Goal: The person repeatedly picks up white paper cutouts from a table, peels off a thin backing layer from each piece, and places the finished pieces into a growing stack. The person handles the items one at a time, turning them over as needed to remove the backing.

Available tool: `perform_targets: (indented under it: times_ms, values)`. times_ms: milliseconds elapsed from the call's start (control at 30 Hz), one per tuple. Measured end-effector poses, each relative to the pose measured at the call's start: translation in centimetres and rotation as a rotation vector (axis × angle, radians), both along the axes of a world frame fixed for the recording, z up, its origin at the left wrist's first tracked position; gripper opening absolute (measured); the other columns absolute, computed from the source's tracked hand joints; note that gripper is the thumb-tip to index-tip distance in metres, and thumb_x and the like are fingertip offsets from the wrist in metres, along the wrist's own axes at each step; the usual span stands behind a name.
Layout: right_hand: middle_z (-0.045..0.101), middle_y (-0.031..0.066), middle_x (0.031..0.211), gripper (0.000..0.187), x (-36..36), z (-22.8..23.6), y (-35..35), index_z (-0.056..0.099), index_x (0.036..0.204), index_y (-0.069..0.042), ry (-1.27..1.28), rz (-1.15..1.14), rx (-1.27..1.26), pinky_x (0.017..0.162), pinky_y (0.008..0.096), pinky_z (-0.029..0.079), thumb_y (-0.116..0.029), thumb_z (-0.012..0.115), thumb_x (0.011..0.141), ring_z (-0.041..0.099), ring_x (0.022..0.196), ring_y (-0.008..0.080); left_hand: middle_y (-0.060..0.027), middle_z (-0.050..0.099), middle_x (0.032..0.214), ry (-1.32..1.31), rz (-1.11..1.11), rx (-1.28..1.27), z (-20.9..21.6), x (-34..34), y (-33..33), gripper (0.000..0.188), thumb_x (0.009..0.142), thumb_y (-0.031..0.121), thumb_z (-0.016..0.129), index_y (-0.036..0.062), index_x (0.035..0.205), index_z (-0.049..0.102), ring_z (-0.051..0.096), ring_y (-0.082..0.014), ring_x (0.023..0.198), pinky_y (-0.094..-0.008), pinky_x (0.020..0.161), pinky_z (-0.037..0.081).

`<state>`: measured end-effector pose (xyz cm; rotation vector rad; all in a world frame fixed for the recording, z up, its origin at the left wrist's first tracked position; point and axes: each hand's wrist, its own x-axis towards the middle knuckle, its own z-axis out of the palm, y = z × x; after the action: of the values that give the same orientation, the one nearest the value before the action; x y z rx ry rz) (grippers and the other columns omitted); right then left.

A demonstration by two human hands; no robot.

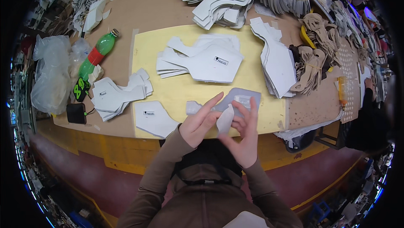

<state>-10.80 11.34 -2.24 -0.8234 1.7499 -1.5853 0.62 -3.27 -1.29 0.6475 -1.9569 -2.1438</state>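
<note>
A small, curved white piece [225, 120] stands up between my hands, over the front edge of the table. My right hand [244, 137] has it between thumb and fingers, with some fingers stretched upward. My left hand [198, 127] is beside the piece, fingers extended toward it; whether a fingertip touches it I cannot tell. Beneath and behind the hands lies a grey cut panel [248, 95] with a pale, shiny patch, partly hidden by my fingers. To the left, a single white cut panel [155, 120] with a small printed label lies flat at the table edge.
Stacks of white panels lie on the yellow sheet [181, 120]: a central stack [214, 64], a left stack [113, 97] and a right stack [275, 64]. A green bottle [99, 51], a plastic bag [52, 74] and a black case [76, 113] are left. Beige bundles [313, 68] lie right.
</note>
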Motion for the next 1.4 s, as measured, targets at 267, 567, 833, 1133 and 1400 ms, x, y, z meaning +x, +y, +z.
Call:
perform_targets:
  times_ms: [267,567,833,1133,1400]
  values:
    - [0.051,0.0183,0.141,0.094,-2.7,0.6,0.2,0.016,0.157,-0.001,0.144,0.105,0.04,0.095,0.0343,0.053,0.004,0.073,0.082,0.062,0.112,0.0223,-0.0136,0.068,0.123,-0.04,0.033,-0.039,-0.8,0.3,1.3,0.055,0.107,0.025,0.047,0.0049,0.156,0.032,0.065,-0.0171,0.107,-0.0279,0.095,0.047]
    - [0.062,0.0169,0.123,0.073,-3.1,-0.7,-0.5,0.021,0.155,-0.001,-0.181,-0.109,0.067,0.09,0.0293,0.052,0.006,0.059,0.093,0.065,0.104,0.0188,-0.0148,0.073,0.113,0.146,0.11,-0.208,-1.2,0.6,0.7,0.037,0.1,0.008,0.056,-0.0011,0.135,0.055,0.067,-0.0223,0.107,-0.0327,0.091,0.051]
    - [0.065,0.0165,0.114,0.065,-4.3,-0.8,-1.7,0.03,0.152,-0.001,-0.019,-0.207,0.083,0.078,0.0266,0.054,0.006,0.057,0.094,0.066,0.092,0.0146,-0.0138,0.068,0.108,0.017,0.142,-0.761,-3.6,0.5,0.3,0.023,0.087,-0.003,0.063,0.0001,0.11,0.068,0.063,-0.0328,0.098,-0.04,0.087,0.052]
    - [0.066,0.0088,0.096,0.023,-6.9,-0.7,0.6,0.071,0.108,0.002,0.191,-0.14,0.226,0.073,0.0262,0.052,0.007,0.061,0.088,0.064,0.079,0.0135,-0.0107,0.062,0.109,-0.026,0.108,-0.895,-3.8,0.2,1.0,0.026,0.087,0.001,0.066,0.0025,0.113,0.067,0.06,-0.0306,0.101,-0.0403,0.088,0.05]
    - [0.065,0.009,0.098,0.022,-6.6,-1.0,0.1,0.072,0.107,0.002,0.32,-0.163,0.278,0.067,0.0269,0.048,0.003,0.069,0.085,0.056,0.07,0.0133,-0.0039,0.063,0.112,-0.091,0.119,-1.049,-3.2,-1.0,1.8,0.028,0.087,0.01,0.07,0.0077,0.115,0.068,0.058,-0.0263,0.098,-0.0382,0.085,0.046]
